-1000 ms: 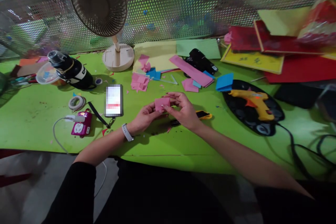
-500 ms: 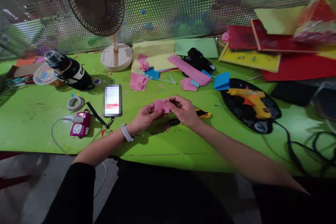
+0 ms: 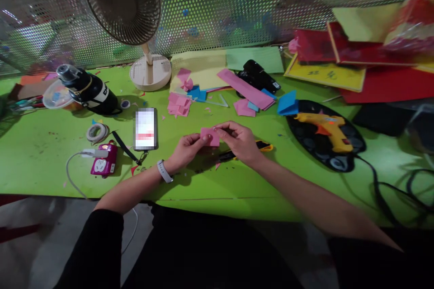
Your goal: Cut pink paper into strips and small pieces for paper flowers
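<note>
A small pink paper square (image 3: 211,138) is held up between both hands over the green table (image 3: 203,185). My left hand (image 3: 188,149) pinches its left side, thumb on the front face. At its upper right corner, the fingertips of my right hand (image 3: 237,139) are closed on the paper. Under my right hand lies a yellow and black utility knife (image 3: 263,146), partly covered by that hand. Beyond the hands are a stack of pink paper pieces (image 3: 179,104) and a long pink strip (image 3: 246,89).
A phone (image 3: 145,128), tape roll (image 3: 97,132), purple plug adapter (image 3: 104,160) and black bottle (image 3: 91,91) stand or lie at left. Behind is a fan (image 3: 151,72). A yellow glue gun (image 3: 327,127) rests on a black palette (image 3: 294,135) at right, its cord trailing forward.
My left thumb has shifted up and leftward on the pink paper, and more of the paper's face shows. Both hands still hold it.
</note>
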`<state>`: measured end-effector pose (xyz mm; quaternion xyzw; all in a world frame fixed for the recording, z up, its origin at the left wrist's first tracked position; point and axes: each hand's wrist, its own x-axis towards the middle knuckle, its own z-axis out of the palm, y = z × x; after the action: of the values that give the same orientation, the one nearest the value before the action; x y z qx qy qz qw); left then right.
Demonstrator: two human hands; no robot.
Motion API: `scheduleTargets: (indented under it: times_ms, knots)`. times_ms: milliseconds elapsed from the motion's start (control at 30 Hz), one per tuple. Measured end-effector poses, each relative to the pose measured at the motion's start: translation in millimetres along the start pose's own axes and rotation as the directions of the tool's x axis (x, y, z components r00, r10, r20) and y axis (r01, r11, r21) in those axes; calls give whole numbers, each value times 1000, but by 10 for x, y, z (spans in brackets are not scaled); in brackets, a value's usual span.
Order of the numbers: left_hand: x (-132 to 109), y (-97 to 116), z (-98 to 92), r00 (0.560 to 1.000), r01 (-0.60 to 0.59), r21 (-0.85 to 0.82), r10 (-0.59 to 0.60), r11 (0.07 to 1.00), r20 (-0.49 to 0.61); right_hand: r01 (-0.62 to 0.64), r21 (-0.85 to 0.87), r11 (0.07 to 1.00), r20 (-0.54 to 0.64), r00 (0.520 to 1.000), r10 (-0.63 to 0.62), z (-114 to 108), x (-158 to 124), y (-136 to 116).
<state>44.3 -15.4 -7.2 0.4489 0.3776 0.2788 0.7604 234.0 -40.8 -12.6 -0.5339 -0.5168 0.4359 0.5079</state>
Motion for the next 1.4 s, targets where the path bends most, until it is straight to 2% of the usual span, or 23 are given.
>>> scheduleTargets:
  times_ms: [367,733,967,1233,1400]
  knots:
    - [-1,-14,-8,999,1,134,5,991,-44,-35,20,999,61,998,33,-15,-13,11]
    - [-13,14,8,999,-32,121,35,992,-21,-32,46,998,98,995,28,-2,-6,66]
    - [22,-51,-21,997,-41,184,53,982,-60,-39,12,999,108,993,37,-10,5,67]
    - [51,-30,-71,967,-226,274,249,935,-50,-27,-24,999,98,995,29,-42,35,-17]
    - [54,-25,-85,959,-238,312,274,920,-78,-56,-28,998,142,988,60,-42,29,1]
